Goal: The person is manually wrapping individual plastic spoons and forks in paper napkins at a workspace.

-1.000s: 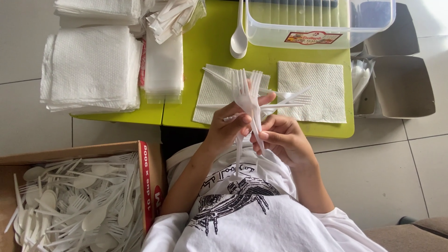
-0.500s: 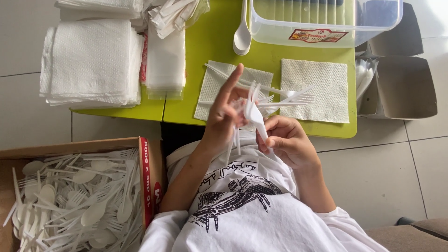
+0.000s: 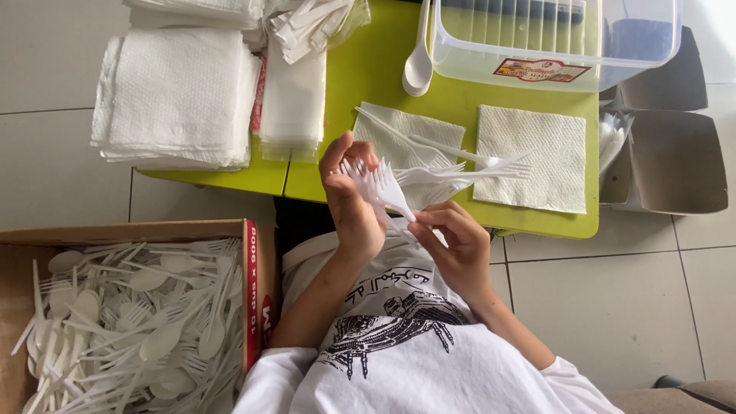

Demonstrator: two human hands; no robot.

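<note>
My left hand (image 3: 353, 203) and my right hand (image 3: 454, 238) together hold a small bunch of white plastic forks (image 3: 381, 186) above my lap, at the near edge of a green table (image 3: 368, 69). The left fingers curl around the tines; the right fingers pinch the handles lower down. Just beyond, more white forks (image 3: 468, 165) lie across two paper napkins, a left napkin (image 3: 410, 132) and a right napkin (image 3: 527, 157).
A cardboard box (image 3: 130, 230) full of white plastic forks and spoons sits on the floor at lower left. Stacks of napkins (image 3: 176, 96) and clear bags (image 3: 295, 100) cover the table's left. A clear plastic tub (image 3: 552, 38), a white spoon (image 3: 419, 57) and an open grey box (image 3: 675, 161) stand at right.
The bunch of forks has tilted and dropped a little toward my lap. My left fingers, stretched out straight half a second ago, have curled back around the tines.
</note>
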